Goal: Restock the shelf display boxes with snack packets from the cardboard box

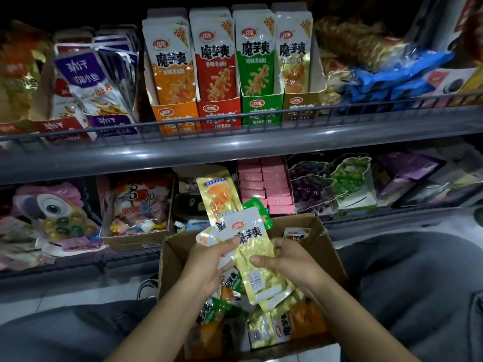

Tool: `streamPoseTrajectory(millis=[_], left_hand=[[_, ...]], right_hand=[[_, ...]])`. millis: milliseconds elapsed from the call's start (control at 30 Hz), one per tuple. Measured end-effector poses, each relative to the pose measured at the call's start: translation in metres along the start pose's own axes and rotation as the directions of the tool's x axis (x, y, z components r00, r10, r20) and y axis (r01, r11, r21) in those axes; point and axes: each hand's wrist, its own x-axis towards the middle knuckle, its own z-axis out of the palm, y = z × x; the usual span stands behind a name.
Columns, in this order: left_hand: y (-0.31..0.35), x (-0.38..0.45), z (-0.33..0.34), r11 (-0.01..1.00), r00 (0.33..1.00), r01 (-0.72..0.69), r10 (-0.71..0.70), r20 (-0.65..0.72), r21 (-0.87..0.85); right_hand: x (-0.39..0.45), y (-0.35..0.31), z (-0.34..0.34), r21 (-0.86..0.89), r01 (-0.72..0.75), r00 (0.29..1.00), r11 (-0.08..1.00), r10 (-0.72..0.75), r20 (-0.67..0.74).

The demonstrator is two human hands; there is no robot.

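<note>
We hold a fan of snack packets (pixel 251 246) over the open cardboard box (pixel 324 246). Our left hand (pixel 209 267) pinches the fan's near-left edge; our right hand (pixel 285 259) curls round the gold packet (pixel 261 273) on top. Below both grips, loose packets (pixel 261 327) fill the box. Above the grips, on the upper shelf (pixel 235 150), stand four display boxes: orange (pixel 175 113), red (pixel 219 111), green (pixel 261 107) and gold (pixel 300 104).

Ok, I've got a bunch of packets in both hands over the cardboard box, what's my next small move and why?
Probably square the fanned gold foil snack packets into one stack, then lift them to the gold display box on the upper shelf. Your left hand and right hand both grip them loosely splayed, with a green packet mixed in, above the brown cardboard box.
</note>
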Motion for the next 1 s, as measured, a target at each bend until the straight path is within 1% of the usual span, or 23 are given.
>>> streamPoseTrajectory(millis=[67,133,233,367,433,600,700,767,867,1000], left_hand=[[0.004,-0.005,0.002,0.999,0.997,0.013,-0.010,0.074,-0.046],[0.006,-0.004,0.001,0.996,0.995,0.021,-0.011,0.101,-0.090],[0.008,0.004,-0.008,0.990,0.997,0.021,-0.011,0.073,-0.141],[0.013,0.003,-0.013,0.983,0.999,0.018,-0.013,0.031,-0.181],[0.015,0.002,-0.014,0.982,1.000,0.005,-0.003,0.007,-0.190],[0.019,-0.002,-0.013,0.987,1.000,-0.018,0.015,-0.023,-0.158],[0.016,-0.005,-0.007,0.992,0.999,-0.043,0.040,-0.024,-0.116],[0.011,-0.004,-0.003,0.992,0.999,-0.024,0.018,-0.048,-0.123],[0.008,-0.012,0.008,0.981,0.997,0.011,-0.026,-0.071,-0.194],[0.006,-0.012,0.009,0.985,0.992,0.012,-0.033,-0.122,-0.174]], right_hand=[[0.000,-0.001,-0.005,0.037,0.058,0.998,0.998,-0.059,0.019],[0.001,-0.001,-0.010,0.103,0.058,0.998,0.993,-0.062,0.033],[0.002,0.001,-0.019,0.238,0.024,0.996,0.971,-0.045,0.081],[0.003,0.000,-0.028,0.445,-0.018,0.991,0.895,-0.042,0.126],[0.005,0.000,-0.033,0.507,-0.033,0.990,0.861,-0.042,0.136],[0.008,0.002,-0.038,0.556,-0.015,0.992,0.831,-0.055,0.109],[0.002,-0.003,-0.031,0.582,-0.015,0.980,0.813,-0.103,0.168],[0.000,-0.003,-0.024,0.574,-0.015,0.978,0.818,-0.107,0.177],[-0.001,-0.003,-0.013,0.544,0.003,0.977,0.839,-0.119,0.178],[-0.002,-0.004,-0.003,0.510,0.033,0.979,0.860,-0.130,0.155]])
